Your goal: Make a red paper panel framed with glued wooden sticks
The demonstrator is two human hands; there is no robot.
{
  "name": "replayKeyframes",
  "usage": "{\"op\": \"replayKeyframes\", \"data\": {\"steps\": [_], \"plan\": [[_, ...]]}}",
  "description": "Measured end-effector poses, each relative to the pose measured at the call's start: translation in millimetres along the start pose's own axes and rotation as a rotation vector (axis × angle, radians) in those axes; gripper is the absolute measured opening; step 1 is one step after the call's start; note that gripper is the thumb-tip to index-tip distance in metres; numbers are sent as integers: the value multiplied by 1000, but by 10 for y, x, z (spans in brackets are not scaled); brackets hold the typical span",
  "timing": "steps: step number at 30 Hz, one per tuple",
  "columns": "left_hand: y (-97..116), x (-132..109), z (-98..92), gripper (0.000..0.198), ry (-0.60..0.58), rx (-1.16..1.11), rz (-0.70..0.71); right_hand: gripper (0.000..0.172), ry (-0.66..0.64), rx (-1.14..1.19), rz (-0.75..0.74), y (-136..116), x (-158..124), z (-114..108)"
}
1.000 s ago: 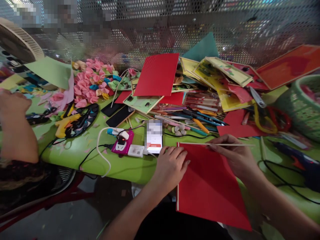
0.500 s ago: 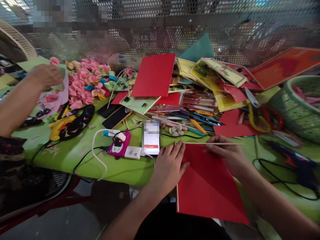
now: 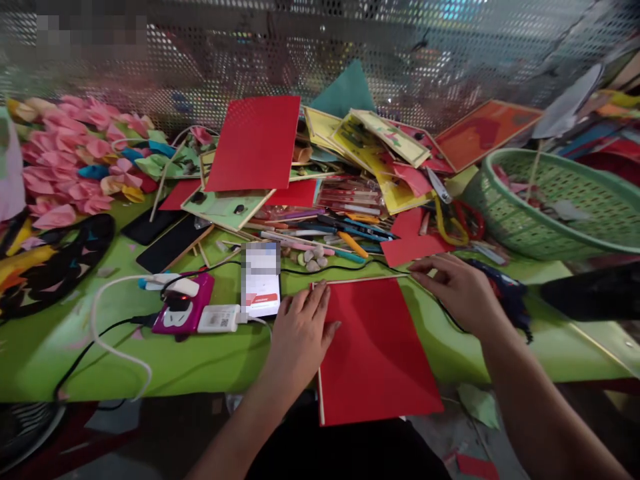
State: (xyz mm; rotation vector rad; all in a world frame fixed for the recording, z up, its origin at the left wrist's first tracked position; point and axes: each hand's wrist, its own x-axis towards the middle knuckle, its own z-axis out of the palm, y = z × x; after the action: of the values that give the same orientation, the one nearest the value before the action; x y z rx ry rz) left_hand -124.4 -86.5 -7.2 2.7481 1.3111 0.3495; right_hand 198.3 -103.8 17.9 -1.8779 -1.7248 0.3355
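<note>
A red paper sheet (image 3: pixel 375 350) lies on the green table (image 3: pixel 210 360) and hangs over its near edge. A thin wooden stick (image 3: pixel 360 279) runs along the sheet's far edge, and another strip lines its left edge. My left hand (image 3: pixel 300 327) lies flat with fingers stretched on the sheet's far left corner, beside a phone (image 3: pixel 260 283). My right hand (image 3: pixel 463 290) is at the far right corner, its curled fingertips closed on the stick's right end.
A magenta power bank (image 3: pixel 183 310) with white cables lies left of the phone. Pens, sticks and red cards (image 3: pixel 345 230) are piled behind the sheet. A green basket (image 3: pixel 505 220) stands at the right, a blue glue gun (image 3: pixel 505 293) under my right wrist, pink paper flowers (image 3: pixel 65 160) at far left.
The stick has come down from above the sheet onto its far edge. My view has swung right, and the other person's arm at the left has gone out of sight.
</note>
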Motion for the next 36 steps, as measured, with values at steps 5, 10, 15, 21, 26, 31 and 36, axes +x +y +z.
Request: {"op": "replayKeyframes", "data": {"steps": [5,10,15,21,26,31,36], "plan": [[-2,-11,1,54,22,-6,7,15,-74,-79,-94,-110,70,132],[-7,-25,23,54,43,-26,9,16,-112,-118,-179,-108,90,275],[-8,-44,17,45,108,-58,21,18,-119,-143,-267,-74,77,343],[-16,-62,14,39,151,-102,40,20,-95,-160,-351,-18,57,395],[-18,-68,19,38,157,-115,32,23,-108,-167,-346,-10,54,432],[-17,-76,2,39,118,-117,26,26,-97,-162,-344,-37,64,439],[-20,-85,5,41,88,-118,19,26,-91,-160,-317,-50,61,441]]}}
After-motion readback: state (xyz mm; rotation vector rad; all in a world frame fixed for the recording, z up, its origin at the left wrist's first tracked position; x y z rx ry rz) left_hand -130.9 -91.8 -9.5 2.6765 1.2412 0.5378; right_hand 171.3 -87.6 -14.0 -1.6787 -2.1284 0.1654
